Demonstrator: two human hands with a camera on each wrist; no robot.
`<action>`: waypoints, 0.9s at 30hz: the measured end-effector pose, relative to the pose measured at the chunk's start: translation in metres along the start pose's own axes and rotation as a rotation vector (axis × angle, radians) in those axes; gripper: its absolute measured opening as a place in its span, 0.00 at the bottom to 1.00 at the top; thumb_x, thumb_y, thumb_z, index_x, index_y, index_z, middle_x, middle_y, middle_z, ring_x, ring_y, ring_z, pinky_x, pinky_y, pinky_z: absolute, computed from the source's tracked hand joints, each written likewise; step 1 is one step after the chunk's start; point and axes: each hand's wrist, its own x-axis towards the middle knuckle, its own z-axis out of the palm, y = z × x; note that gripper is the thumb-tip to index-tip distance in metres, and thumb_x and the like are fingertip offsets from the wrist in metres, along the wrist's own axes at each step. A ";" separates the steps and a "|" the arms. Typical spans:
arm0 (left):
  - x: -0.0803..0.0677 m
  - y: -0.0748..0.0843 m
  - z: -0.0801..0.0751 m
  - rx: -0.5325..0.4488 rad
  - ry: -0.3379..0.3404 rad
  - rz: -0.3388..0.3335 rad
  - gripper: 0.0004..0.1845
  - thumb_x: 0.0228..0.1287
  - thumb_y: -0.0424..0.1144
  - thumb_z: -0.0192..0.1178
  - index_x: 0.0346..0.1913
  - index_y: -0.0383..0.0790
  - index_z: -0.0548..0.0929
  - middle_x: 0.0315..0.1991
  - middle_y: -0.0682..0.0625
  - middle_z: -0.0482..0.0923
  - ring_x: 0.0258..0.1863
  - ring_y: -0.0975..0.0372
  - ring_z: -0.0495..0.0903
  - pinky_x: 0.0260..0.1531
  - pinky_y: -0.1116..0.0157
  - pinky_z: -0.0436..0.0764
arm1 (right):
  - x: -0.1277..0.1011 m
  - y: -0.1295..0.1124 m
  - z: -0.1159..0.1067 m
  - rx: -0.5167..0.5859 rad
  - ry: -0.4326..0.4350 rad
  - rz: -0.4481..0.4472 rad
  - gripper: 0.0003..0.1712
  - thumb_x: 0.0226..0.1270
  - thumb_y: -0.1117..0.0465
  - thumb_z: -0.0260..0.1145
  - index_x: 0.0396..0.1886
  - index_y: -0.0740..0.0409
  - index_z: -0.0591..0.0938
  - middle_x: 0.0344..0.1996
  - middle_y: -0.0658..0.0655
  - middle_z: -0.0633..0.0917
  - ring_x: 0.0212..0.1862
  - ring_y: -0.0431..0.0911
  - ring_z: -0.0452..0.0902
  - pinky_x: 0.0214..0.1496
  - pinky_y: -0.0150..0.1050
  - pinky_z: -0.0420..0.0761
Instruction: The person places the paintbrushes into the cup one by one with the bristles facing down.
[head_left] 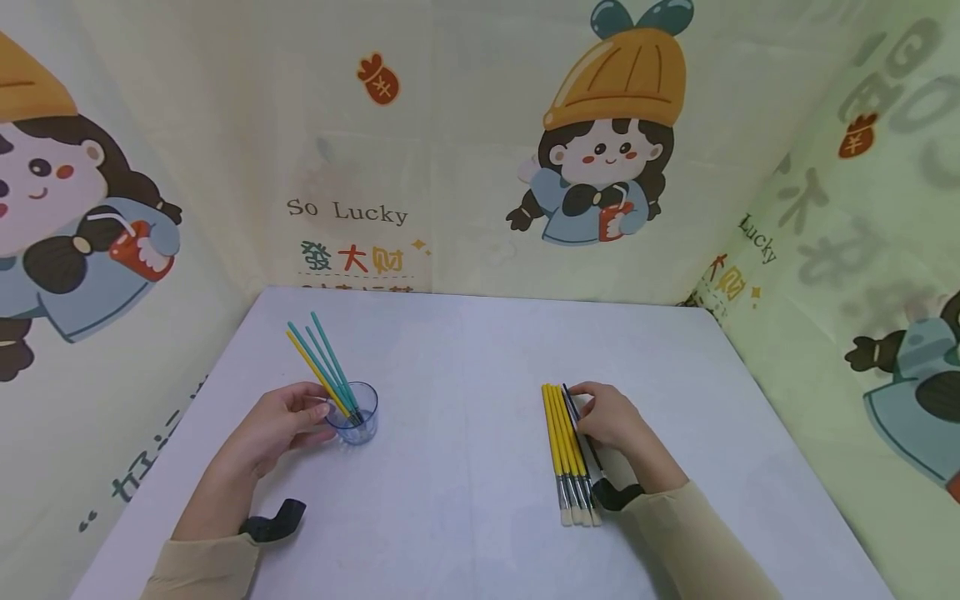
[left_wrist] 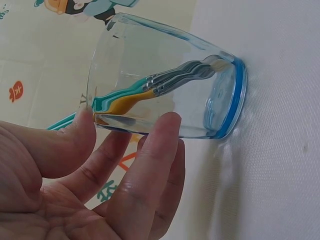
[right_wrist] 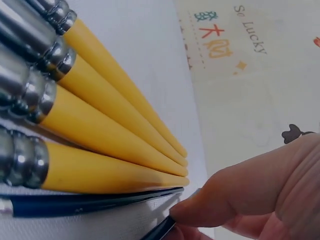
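Observation:
On the left of the table stands a clear glass [head_left: 363, 429] with a blue base. Teal brushes [head_left: 330, 354] and one yellow-handled paintbrush [head_left: 307, 358] lean in it, bristles down. My left hand [head_left: 281, 425] holds the glass from its left side, with thumb and fingertips against it. To the right lie several yellow-handled paintbrushes [head_left: 562, 433] side by side, their pale bristles toward me. A dark-handled brush [right_wrist: 90, 202] lies along their right edge. My right hand [head_left: 611, 417] pinches another dark handle [right_wrist: 161, 229] beside it; the rest of that one is out of the right wrist view.
A white-covered table [head_left: 450, 508] carries all this. Printed cloth walls [head_left: 465, 167] with cartoon figures and lettering stand behind it and at both sides. Black wrist mounts [head_left: 273, 522] jut from both sleeves.

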 end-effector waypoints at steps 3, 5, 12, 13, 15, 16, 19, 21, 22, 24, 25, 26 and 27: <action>0.000 0.000 0.000 -0.003 0.000 -0.001 0.24 0.81 0.35 0.62 0.72 0.28 0.73 0.54 0.38 0.83 0.48 0.62 0.90 0.48 0.62 0.93 | 0.001 0.001 0.000 0.054 0.018 -0.018 0.38 0.61 0.72 0.68 0.74 0.58 0.77 0.37 0.59 0.82 0.31 0.49 0.78 0.28 0.36 0.82; 0.000 0.001 0.000 -0.005 -0.002 -0.002 0.24 0.81 0.35 0.62 0.72 0.28 0.73 0.53 0.38 0.83 0.47 0.62 0.89 0.48 0.62 0.93 | 0.001 0.001 -0.001 0.102 0.030 -0.034 0.38 0.63 0.72 0.67 0.75 0.58 0.76 0.36 0.59 0.82 0.30 0.48 0.76 0.29 0.36 0.81; -0.001 0.002 0.001 -0.012 -0.003 -0.006 0.24 0.80 0.34 0.62 0.72 0.27 0.73 0.52 0.39 0.84 0.48 0.61 0.89 0.48 0.62 0.93 | 0.003 -0.004 -0.005 0.261 0.054 -0.059 0.38 0.67 0.73 0.65 0.77 0.55 0.74 0.39 0.60 0.81 0.33 0.49 0.76 0.32 0.37 0.84; -0.001 0.002 0.000 -0.012 -0.003 -0.006 0.24 0.80 0.35 0.62 0.72 0.28 0.73 0.52 0.39 0.84 0.48 0.61 0.90 0.48 0.62 0.93 | 0.004 -0.005 -0.005 0.274 0.056 -0.062 0.38 0.67 0.72 0.65 0.77 0.55 0.74 0.40 0.60 0.81 0.34 0.49 0.76 0.33 0.37 0.85; -0.001 0.002 0.000 -0.013 -0.004 -0.006 0.24 0.80 0.35 0.62 0.72 0.28 0.74 0.52 0.40 0.84 0.48 0.61 0.90 0.48 0.62 0.93 | 0.005 -0.006 -0.005 0.296 0.063 -0.070 0.37 0.68 0.72 0.64 0.78 0.54 0.74 0.40 0.60 0.80 0.36 0.50 0.77 0.34 0.38 0.87; -0.001 0.002 0.000 -0.013 -0.006 -0.005 0.24 0.80 0.35 0.62 0.72 0.27 0.74 0.52 0.40 0.84 0.48 0.61 0.90 0.48 0.62 0.93 | 0.005 -0.007 -0.005 0.302 0.068 -0.073 0.37 0.68 0.72 0.64 0.78 0.53 0.74 0.41 0.60 0.80 0.36 0.50 0.77 0.35 0.38 0.88; -0.001 0.002 0.000 -0.012 -0.008 -0.001 0.24 0.80 0.35 0.62 0.72 0.27 0.74 0.52 0.40 0.84 0.48 0.61 0.89 0.49 0.62 0.93 | 0.006 -0.010 -0.003 0.320 0.085 -0.082 0.37 0.69 0.72 0.63 0.78 0.53 0.74 0.42 0.61 0.80 0.37 0.50 0.78 0.36 0.38 0.90; -0.001 0.002 0.000 -0.011 -0.008 0.001 0.24 0.80 0.35 0.62 0.72 0.27 0.73 0.52 0.40 0.84 0.48 0.61 0.89 0.49 0.62 0.93 | 0.007 -0.012 -0.002 0.327 0.094 -0.088 0.38 0.68 0.72 0.64 0.78 0.53 0.74 0.43 0.62 0.80 0.37 0.51 0.78 0.36 0.38 0.90; -0.001 0.002 0.000 -0.011 -0.008 0.001 0.24 0.80 0.35 0.62 0.72 0.27 0.73 0.52 0.40 0.84 0.48 0.62 0.89 0.49 0.62 0.93 | 0.008 -0.013 -0.001 0.332 0.097 -0.088 0.38 0.68 0.72 0.64 0.78 0.52 0.74 0.43 0.62 0.80 0.37 0.51 0.79 0.36 0.38 0.90; -0.001 0.002 0.000 -0.012 -0.007 0.000 0.24 0.80 0.35 0.62 0.72 0.27 0.74 0.52 0.40 0.84 0.47 0.62 0.89 0.49 0.62 0.93 | 0.009 -0.015 0.000 0.340 0.099 -0.091 0.38 0.67 0.71 0.65 0.78 0.52 0.74 0.44 0.62 0.81 0.37 0.51 0.79 0.36 0.38 0.90; -0.001 0.002 0.000 -0.013 -0.006 -0.001 0.24 0.80 0.35 0.62 0.72 0.27 0.74 0.52 0.40 0.84 0.47 0.62 0.89 0.49 0.62 0.93 | 0.009 -0.016 0.000 0.343 0.099 -0.092 0.38 0.67 0.71 0.65 0.78 0.52 0.74 0.44 0.62 0.81 0.37 0.51 0.79 0.36 0.38 0.90; -0.001 0.002 0.000 -0.013 -0.006 -0.002 0.24 0.80 0.35 0.62 0.71 0.27 0.74 0.52 0.40 0.84 0.47 0.62 0.89 0.49 0.62 0.93 | 0.009 -0.017 0.001 0.349 0.100 -0.091 0.38 0.67 0.71 0.65 0.78 0.51 0.74 0.44 0.62 0.81 0.37 0.51 0.79 0.36 0.38 0.90; -0.001 0.002 0.001 -0.014 -0.006 -0.004 0.24 0.80 0.35 0.62 0.72 0.27 0.74 0.52 0.40 0.84 0.47 0.62 0.89 0.48 0.62 0.93 | 0.010 -0.018 0.001 0.354 0.102 -0.088 0.38 0.68 0.71 0.66 0.77 0.50 0.75 0.44 0.62 0.81 0.37 0.51 0.79 0.37 0.38 0.89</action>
